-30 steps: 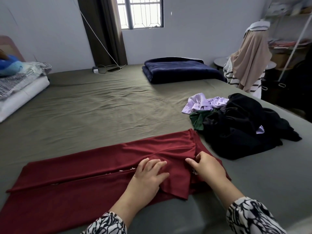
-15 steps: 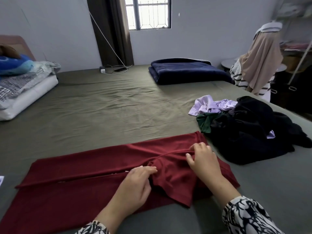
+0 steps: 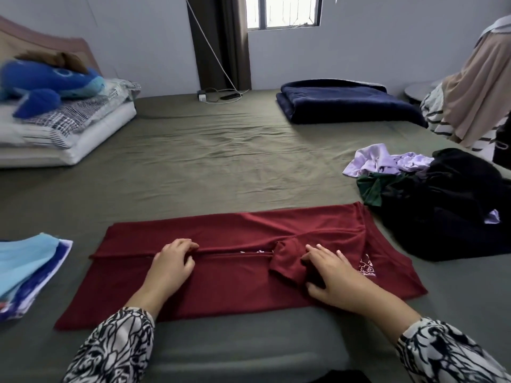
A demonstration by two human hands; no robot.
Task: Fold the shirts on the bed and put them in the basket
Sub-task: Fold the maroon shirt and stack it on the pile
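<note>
Broadly, the bed point(image 3: 221, 161) serves as the work surface, its olive sheet giving a wide flat area on which a garment can be spread and creased. Lying across its near edge is the maroon shirt point(image 3: 237, 275), laid sideways with both long sides turned in so that they meet along a middle seam, which reads as the narrowing step before it is folded short. To the right, the pile of unfolded clothes point(image 3: 442, 205), black, green and lilac, sits just beside the shirt, probably kept within reach for the next turns. At the left edge a light blue folded item point(image 3: 25, 261) lies apart from it; no basket is visible.

The right hand point(image 3: 337, 275) lies flat on the shirt with fingers nearly straight and spread, pressing down the sleeve point(image 3: 287, 264), apparently to keep it tucked inside the outline. The left hand point(image 3: 171, 264) rests at the middle seam with fingers curled, seemingly pinching the folded edge to hold the two flaps aligned.
</note>
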